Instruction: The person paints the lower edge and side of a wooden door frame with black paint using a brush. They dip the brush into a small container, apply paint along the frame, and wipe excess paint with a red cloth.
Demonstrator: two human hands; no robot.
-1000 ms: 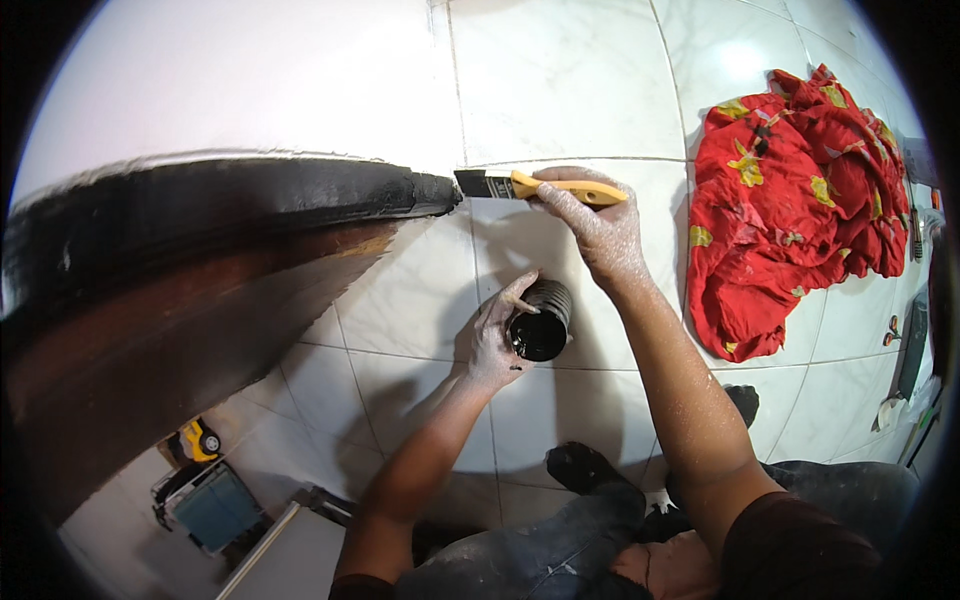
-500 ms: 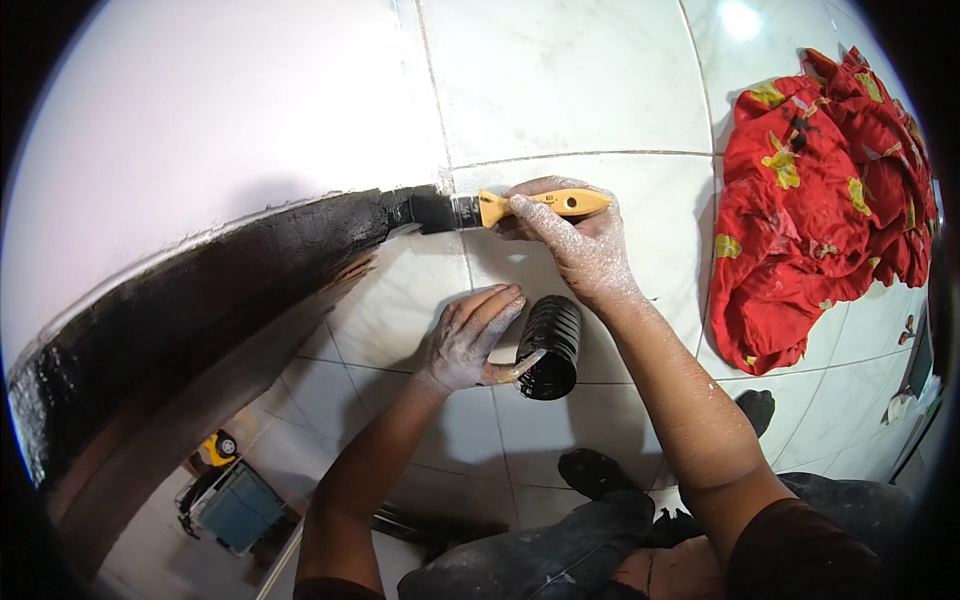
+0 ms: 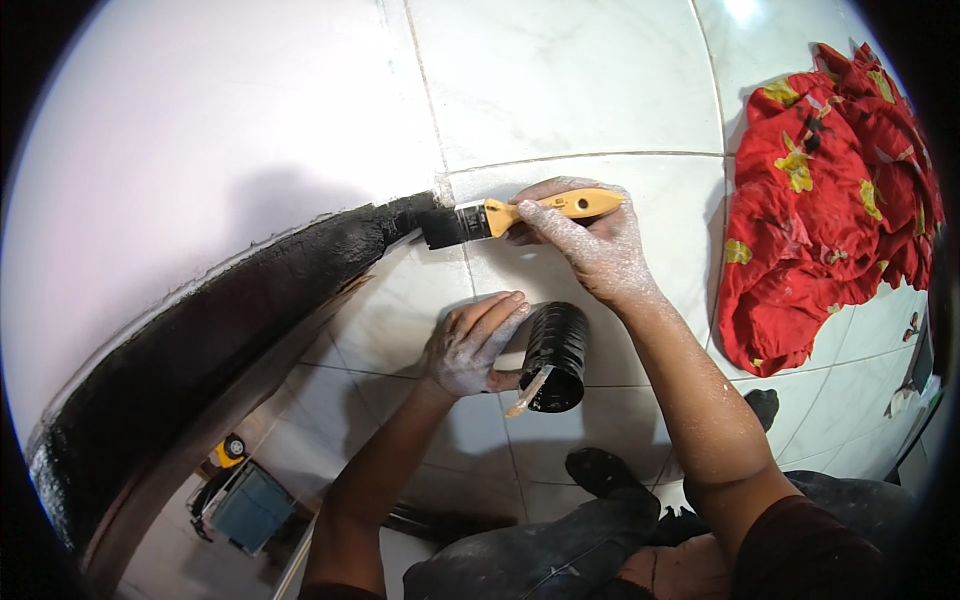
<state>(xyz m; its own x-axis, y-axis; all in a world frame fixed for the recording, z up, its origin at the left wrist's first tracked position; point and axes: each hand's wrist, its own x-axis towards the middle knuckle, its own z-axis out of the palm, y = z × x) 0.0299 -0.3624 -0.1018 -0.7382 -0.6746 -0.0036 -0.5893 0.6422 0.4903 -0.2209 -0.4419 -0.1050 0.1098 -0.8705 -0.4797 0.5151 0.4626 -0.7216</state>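
My right hand (image 3: pixel 590 235) is closed around the yellow wooden handle of a paintbrush (image 3: pixel 500 215). Its bristles are coated in black and sit beside the end of a glossy black-painted strip (image 3: pixel 250 285) that runs along the white wall; whether they touch it I cannot tell. My left hand (image 3: pixel 475 345) is open, its fingers stretched out over the floor and its thumb next to a black ridged can (image 3: pixel 556 350). A pale stick (image 3: pixel 530 390) juts from the can's mouth. Both hands are smeared with whitish dust.
A crumpled red cloth with yellow flowers (image 3: pixel 810 230) lies on the white tiled floor (image 3: pixel 580 90) to the right. My dark-covered foot (image 3: pixel 600 470) is close to the can. At the lower left are a blue-grey box (image 3: pixel 252 510) and a small yellow wheeled thing (image 3: pixel 230 450).
The brush has tilted, its bristles drawn slightly right and nearer from the strip's end. The left thumb shows a little farther from the stick. The whole view has shifted slightly.
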